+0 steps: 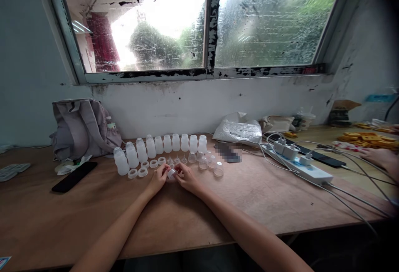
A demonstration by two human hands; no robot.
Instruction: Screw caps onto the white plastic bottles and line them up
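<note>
Milky-white bottles [151,147] and whitish rings [142,175], brown tabletop [162,226]; left of frame, grey backpack [82,128], black phone [75,177]; right, silvery bag [240,129], white power strip [313,175], yellow pieces [374,140].

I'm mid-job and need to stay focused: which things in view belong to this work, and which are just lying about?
Apparently the job's:
- bottles
- rings
- nipples
- clear caps
- held piece

Apparently just lying about:
- backpack
- phone near it
- silver bag
- power strip

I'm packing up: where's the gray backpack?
In the head view, the gray backpack is toward the left, behind the black smartphone and left of the translucent bottles.
</note>
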